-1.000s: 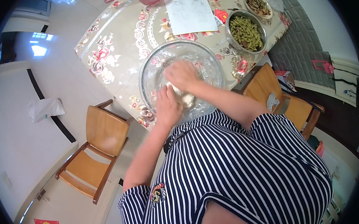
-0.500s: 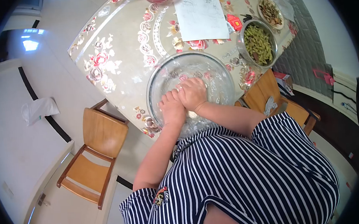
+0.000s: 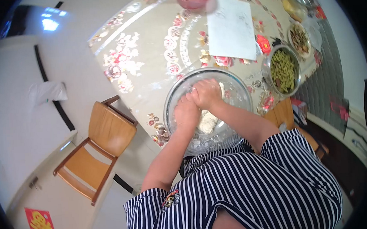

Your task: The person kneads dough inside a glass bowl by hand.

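Together, left hand (image 3: 186,111), right hand (image 3: 208,93), fingers curled, grip unclear, dough (image 3: 207,124) in clear bowl (image 3: 238,111)

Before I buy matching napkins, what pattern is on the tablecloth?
The tablecloth shows red and pale flowers on beige, best in the head view.

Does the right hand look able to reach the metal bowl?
Probably yes: the right hand must rise over the rim of the clear bowl, but only tablecloth shows between that and the metal bowl.
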`<state>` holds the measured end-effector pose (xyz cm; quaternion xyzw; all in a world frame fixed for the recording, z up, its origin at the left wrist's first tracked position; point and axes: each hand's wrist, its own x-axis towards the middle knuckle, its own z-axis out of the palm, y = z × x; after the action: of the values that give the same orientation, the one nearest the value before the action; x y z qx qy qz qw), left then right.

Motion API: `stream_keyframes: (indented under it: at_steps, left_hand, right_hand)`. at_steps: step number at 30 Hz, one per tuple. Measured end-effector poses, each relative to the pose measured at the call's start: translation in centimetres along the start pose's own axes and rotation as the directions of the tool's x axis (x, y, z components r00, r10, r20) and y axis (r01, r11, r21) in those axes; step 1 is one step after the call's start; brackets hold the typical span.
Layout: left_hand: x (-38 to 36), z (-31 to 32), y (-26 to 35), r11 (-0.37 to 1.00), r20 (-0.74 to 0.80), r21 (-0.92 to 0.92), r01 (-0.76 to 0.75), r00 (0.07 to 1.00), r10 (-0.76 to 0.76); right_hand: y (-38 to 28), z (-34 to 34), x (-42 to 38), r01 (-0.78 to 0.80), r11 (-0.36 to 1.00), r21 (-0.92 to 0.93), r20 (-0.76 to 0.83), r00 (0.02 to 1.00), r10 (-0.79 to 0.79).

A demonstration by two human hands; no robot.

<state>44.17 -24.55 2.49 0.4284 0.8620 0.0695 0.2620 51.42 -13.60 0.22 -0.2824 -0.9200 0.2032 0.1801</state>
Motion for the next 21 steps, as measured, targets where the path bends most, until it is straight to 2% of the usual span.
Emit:
stream_keyframes:
  at_steps: [1, 2, 4, 6, 8, 9, 11, 12, 14, 17, 18, 19, 21]
  left_hand:
    - [0.2, 0.2, -0.1, 1.000, -0.023, -0.001, 0.002, 1.000, -0.002]
    - [0.3, 0.3, -0.2, 0.999, -0.070, 0.007, 0.031, 0.997, -0.031]
    - [0.2, 0.3, -0.2, 1.000, -0.077, -0.013, -0.014, 0.997, 0.013]
    - [-0.3, 0.6, -0.2, 1.000, -0.134, -0.014, -0.001, 0.991, -0.001]
    - [-0.3, 0.9, -0.3, 0.998, -0.176, 0.001, -0.055, 0.983, 0.054]
    - [-0.6, 0.9, -0.1, 0.999, -0.208, 0.012, -0.047, 0.977, 0.049]
    - [-1.2, 0.5, 0.3, 0.999, -0.214, -0.034, -0.018, 0.977, 0.010]
    - [-2.1, 0.6, 0.6, 0.999, -0.242, -0.023, -0.025, 0.970, 0.019]
    - [-4.0, 0.8, 1.4, 0.996, -0.303, 0.034, -0.087, 0.949, 0.093]
    - [-9.5, -0.2, 3.7, 0.972, -0.429, 0.093, -0.216, 0.872, 0.235]
    - [-10.9, -0.1, 4.2, 0.961, -0.484, 0.097, -0.258, 0.832, 0.272]
    - [-11.5, 0.1, 4.4, 0.954, -0.486, 0.108, -0.280, 0.822, 0.297]
    - [-11.7, -0.1, 4.2, 0.975, -0.267, -0.181, -0.128, 0.961, 0.077]
  right_hand:
    - [-0.1, 0.1, 0.2, -0.024, 1.000, 0.009, -0.029, 0.999, 0.024]
    - [-0.2, 0.0, 0.3, 0.025, 0.999, 0.030, -0.046, 0.999, -0.023]
    - [-0.3, -0.5, 0.4, -0.028, 0.999, -0.026, 0.040, 0.999, 0.029]
    - [-0.2, -0.3, 0.2, 0.000, 1.000, -0.006, 0.034, 0.999, 0.000]
    - [-0.4, -1.0, 0.5, -0.056, 0.997, -0.061, 0.178, 0.982, 0.066]
    - [-0.6, -1.5, 0.7, -0.031, 0.998, -0.052, 0.157, 0.987, 0.039]
    - [-1.1, -2.4, 1.8, -0.148, 0.985, -0.088, 0.456, 0.873, 0.172]
    - [-0.9, -2.9, 1.6, -0.135, 0.987, -0.084, 0.433, 0.888, 0.158]
    - [0.3, -4.4, 1.7, -0.306, 0.936, 0.172, 0.567, 0.808, 0.160]
    - [-2.3, -9.9, 0.6, -0.319, 0.931, 0.176, 0.435, 0.874, 0.217]
    - [-1.8, -8.5, -0.8, -0.127, 0.980, 0.153, 0.265, 0.961, 0.083]
    - [-1.2, -6.9, -2.1, 0.063, 0.994, 0.092, 0.097, 0.993, -0.072]
    - [-2.3, -8.2, -4.5, 0.096, 0.992, 0.076, 0.373, 0.920, -0.117]
